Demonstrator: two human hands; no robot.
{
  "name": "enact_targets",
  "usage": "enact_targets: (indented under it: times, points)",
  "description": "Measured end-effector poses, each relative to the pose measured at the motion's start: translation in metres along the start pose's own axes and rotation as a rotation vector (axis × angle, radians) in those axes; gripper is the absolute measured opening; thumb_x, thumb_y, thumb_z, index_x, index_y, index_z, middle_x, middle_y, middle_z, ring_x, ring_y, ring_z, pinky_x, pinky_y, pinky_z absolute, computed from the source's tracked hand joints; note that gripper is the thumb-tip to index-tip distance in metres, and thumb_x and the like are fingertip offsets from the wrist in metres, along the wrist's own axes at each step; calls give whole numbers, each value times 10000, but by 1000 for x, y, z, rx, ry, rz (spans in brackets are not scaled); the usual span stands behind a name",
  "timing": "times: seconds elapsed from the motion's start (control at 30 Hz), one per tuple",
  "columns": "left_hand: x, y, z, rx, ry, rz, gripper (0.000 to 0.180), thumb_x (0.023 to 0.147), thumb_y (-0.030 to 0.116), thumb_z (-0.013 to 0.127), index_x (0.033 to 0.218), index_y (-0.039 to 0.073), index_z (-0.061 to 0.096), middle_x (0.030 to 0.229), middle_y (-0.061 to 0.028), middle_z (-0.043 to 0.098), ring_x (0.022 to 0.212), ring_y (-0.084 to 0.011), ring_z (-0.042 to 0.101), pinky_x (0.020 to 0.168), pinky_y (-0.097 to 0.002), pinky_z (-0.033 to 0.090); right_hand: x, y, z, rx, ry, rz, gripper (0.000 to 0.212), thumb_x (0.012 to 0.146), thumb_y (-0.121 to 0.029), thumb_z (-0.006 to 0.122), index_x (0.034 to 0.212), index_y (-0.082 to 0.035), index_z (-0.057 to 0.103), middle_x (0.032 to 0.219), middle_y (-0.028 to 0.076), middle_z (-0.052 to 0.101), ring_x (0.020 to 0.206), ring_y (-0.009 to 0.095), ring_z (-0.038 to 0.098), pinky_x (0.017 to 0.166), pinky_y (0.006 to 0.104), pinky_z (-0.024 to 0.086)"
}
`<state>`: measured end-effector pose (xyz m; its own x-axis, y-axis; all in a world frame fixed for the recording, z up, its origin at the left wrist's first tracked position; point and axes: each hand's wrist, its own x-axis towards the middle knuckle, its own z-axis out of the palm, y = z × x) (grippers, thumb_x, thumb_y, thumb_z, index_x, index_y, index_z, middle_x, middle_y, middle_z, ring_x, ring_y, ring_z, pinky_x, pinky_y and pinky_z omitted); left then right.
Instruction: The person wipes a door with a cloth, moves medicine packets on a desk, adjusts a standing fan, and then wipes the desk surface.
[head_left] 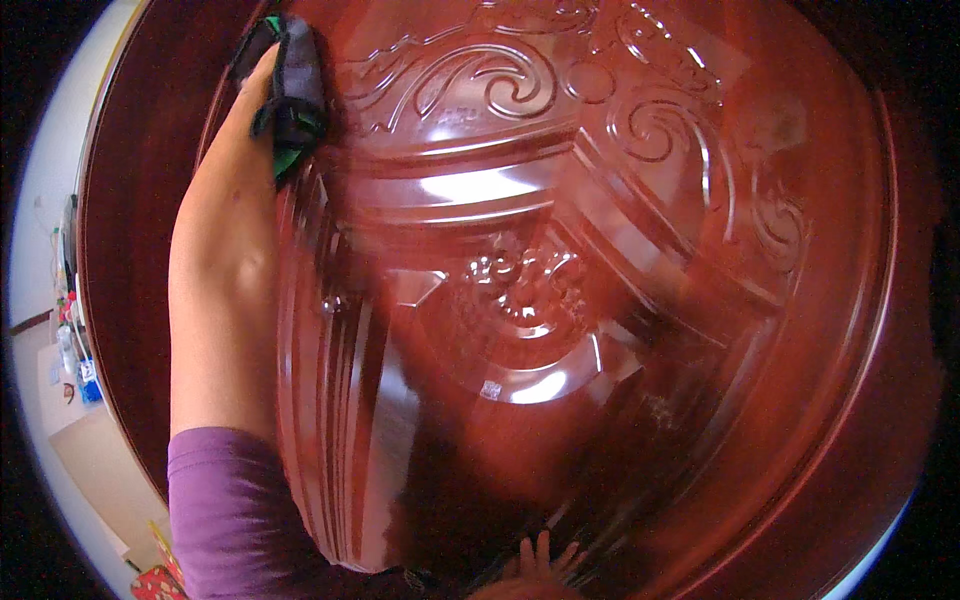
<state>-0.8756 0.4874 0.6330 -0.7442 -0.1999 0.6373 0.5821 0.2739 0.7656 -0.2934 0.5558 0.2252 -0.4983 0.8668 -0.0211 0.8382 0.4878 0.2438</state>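
Room edge: pale wall (50, 180) in a curved strip at 9 o'clock, with a small blue item (90, 385) among clutter too small to make out.
Dark border: deep brown edging (125, 250) bends down the 9 o'clock side, outside a glossy red-brown panel (840, 250).
Low corner: part of a red patterned item (158, 580) at 7 o'clock.
Near arm: purple sleeve (225, 490) at 8 o'clock, the bare forearm (220, 300) reaching toward 12.
Left hand: the hand (252, 97) is at 11 o'clock, thumb along the dark cloth it holds; the cloth covers the other fingers, so how tightly they grip I cannot tell.
Dark cloth: the cloth (300, 80), grey-black with green parts, sits against the panel, mostly toward 3 o'clock from the thumb. Its long axis runs roughly 12 to 6, nearly in line with the forearm; most of the panel spreads from it between 3 and 5.
Carving: scrollwork (520, 90) at 12 o'clock, a raised rosette (520, 285) near the centre.
Right hand: at 6 o'clock, fingers spread (541, 555), holding nothing visible; well apart from the cloth, toward its 5 o'clock. Contact with the panel is unclear.
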Motion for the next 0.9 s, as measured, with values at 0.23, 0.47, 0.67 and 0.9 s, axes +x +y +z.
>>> enact_targets:
  times: [0.23, 0.47, 0.67, 0.9]
  points:
    - [-68, 228, -6, 18, -1, 454, 487, 816, 471, 336, 1189, 196, 489, 1275, -16, 440, 1257, -263, 300, 996, -577, 72, 30, 20, 80, 323, 964, -237, 592, 874, -496, 372, 1381, -271, 164, 1450, 56, 57, 1290, 417, 85, 996, 626, 87]
    - [-194, 352, 1, -90, 148, 846, 524, 823, 477, 291, 1210, 199, 508, 1364, -52, 343, 1319, -276, 142, 1031, -522, 23, 36, 28, 68, 293, 569, -248, 599, 873, -500, 365, 1384, -264, 162, 1451, 66, 59, 1286, 433, 90, 978, 642, 85]
    - [-265, 377, -19, -100, 19, 1044, 526, 823, 482, 318, 1186, 168, 533, 1367, -95, 327, 1322, -285, 119, 1044, -499, 14, 103, -40, 102, 125, 1234, -185, 339, 822, -302, 423, 1124, -228, 558, 1285, 18, 428, 1291, 354, 172, 1011, 597, 60]
    - [-419, 420, 12, -243, 216, 1486, 657, 797, 590, 338, 1276, 148, 422, 1359, -72, 341, 1294, -250, 227, 1035, -494, 120, 84, -59, 61, 196, 1040, -284, 384, 798, -352, 504, 1174, -278, 524, 1347, -49, 363, 1233, 294, 290, 939, 584, 238]
